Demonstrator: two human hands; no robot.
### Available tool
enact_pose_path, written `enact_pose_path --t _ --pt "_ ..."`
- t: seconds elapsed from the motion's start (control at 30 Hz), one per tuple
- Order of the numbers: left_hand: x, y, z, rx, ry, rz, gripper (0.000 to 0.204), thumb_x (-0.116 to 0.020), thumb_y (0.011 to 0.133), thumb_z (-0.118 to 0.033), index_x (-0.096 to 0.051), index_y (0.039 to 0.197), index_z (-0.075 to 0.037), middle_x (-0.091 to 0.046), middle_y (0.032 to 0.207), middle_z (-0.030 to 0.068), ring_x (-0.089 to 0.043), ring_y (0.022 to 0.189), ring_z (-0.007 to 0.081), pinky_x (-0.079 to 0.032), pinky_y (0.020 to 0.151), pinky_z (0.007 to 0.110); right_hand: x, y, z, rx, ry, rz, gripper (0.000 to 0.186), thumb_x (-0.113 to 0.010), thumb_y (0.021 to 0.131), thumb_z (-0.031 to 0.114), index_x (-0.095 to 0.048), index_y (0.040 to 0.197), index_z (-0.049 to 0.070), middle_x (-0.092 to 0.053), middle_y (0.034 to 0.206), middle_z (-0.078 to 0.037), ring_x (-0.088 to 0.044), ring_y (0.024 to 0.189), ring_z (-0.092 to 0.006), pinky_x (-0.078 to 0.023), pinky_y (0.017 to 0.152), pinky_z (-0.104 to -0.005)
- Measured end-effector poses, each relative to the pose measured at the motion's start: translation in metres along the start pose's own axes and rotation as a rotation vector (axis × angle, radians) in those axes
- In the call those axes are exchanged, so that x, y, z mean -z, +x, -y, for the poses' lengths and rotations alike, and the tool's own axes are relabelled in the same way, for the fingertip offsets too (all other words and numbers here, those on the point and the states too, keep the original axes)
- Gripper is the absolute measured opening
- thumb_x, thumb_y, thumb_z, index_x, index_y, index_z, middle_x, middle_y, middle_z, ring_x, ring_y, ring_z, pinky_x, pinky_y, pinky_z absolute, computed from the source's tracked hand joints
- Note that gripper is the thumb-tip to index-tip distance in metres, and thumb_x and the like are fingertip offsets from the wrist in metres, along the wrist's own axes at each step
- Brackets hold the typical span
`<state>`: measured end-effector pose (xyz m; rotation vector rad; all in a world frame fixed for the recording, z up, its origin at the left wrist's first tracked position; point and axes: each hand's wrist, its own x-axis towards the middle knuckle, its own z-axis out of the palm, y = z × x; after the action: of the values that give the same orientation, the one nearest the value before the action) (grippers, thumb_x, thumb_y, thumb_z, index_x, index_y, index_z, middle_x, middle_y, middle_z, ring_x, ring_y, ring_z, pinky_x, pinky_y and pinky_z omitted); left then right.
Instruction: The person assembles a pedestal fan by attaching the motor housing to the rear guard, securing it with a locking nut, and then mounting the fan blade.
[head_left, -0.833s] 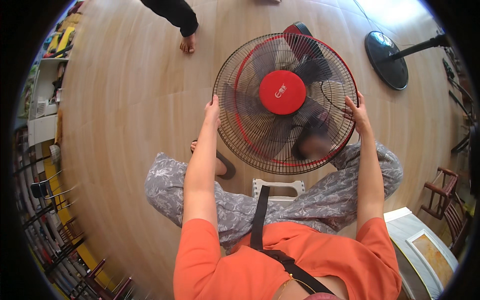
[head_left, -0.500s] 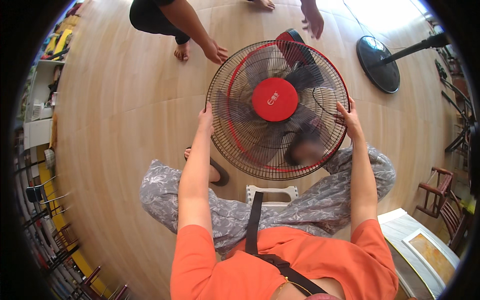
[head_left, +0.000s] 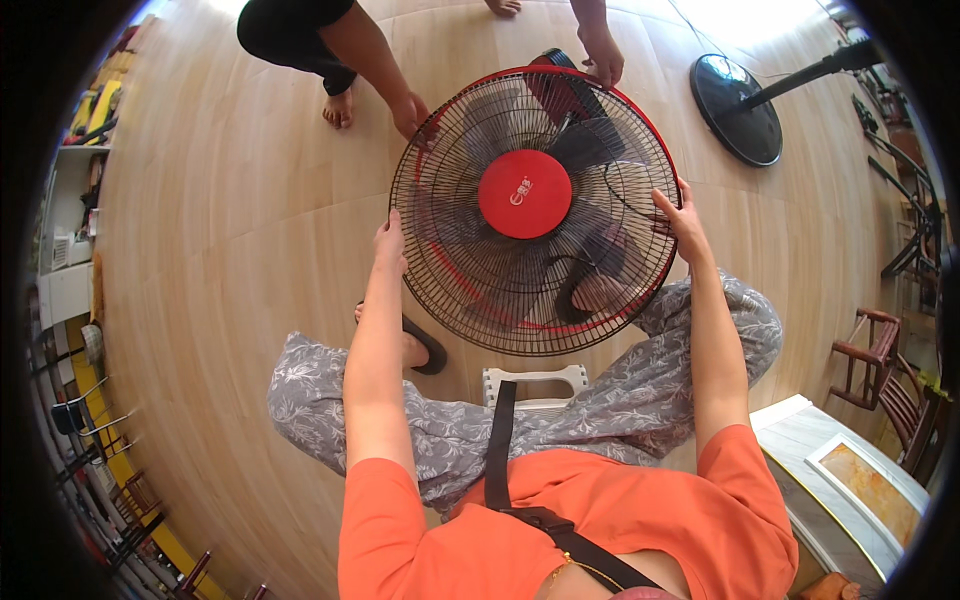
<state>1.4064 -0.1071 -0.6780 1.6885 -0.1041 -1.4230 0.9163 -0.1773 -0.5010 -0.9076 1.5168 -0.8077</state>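
Hands (head_left: pixel 390 240) gripping fan guard (head_left: pixel 470 280) rim

Co-worker's body (head_left: pixel 300 30) cut off at top

Fan grille (head_left: pixel 535 205) between both hands, round base (head_left: pixel 738 110) beyond right.

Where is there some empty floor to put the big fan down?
Bare wooden floor lies to the person's left, between the fan guard, the shelves at the picture's left edge and the co-worker's foot. A smaller patch lies between the guard and the round black base. Around the guard it is crowded: left hand, right hand, two co-worker hands.
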Motion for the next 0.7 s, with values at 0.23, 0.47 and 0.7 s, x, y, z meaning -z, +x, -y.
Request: enact_pose_path --t 0.23,0.47,0.7 --pt "-0.02 -0.031 -0.011 -0.044 -0.008 -0.073 0.058 -0.048 0.089 -0.042 -0.041 0.125 0.003 -0.049 0.122 0.0127 -0.047 0.11 0.022 -0.039 0.09 0.035 0.002 -0.002 -0.002 -0.025 -0.011 -0.016 0.071 -0.072 0.072 0.035 -0.031 0.126 0.017 -0.055 0.101 -0.007 -0.056 0.08 -0.0171 -0.049 0.064 -0.0321" --pt "-0.049 -0.056 -0.02 -0.043 0.093 -0.207 0.059 -0.052 0.086 -0.044 -0.043 0.118 0.005 -0.051 0.117 0.0148 -0.05 0.102 0.0251 -0.043 0.082 0.035 0.011 -0.005 -0.003 -0.024 -0.016 -0.02 0.068 -0.07 0.075 0.034 -0.03 0.127 0.017 -0.055 0.101 -0.006 -0.057 0.081 -0.0164 -0.048 0.063 -0.0307" --pt "-0.004 -0.028 -0.003 -0.085 -0.075 -0.143 0.028 -0.04 0.09 -0.016 -0.047 0.112 0.001 -0.055 0.104 0.0157 -0.056 0.089 0.022 -0.049 0.068 0.035 -0.001 -0.005 0.002 -0.063 -0.029 -0.005 0.071 -0.07 0.074 0.034 -0.029 0.129 0.016 -0.054 0.105 -0.006 -0.058 0.082 -0.0159 -0.049 0.063 -0.0309"
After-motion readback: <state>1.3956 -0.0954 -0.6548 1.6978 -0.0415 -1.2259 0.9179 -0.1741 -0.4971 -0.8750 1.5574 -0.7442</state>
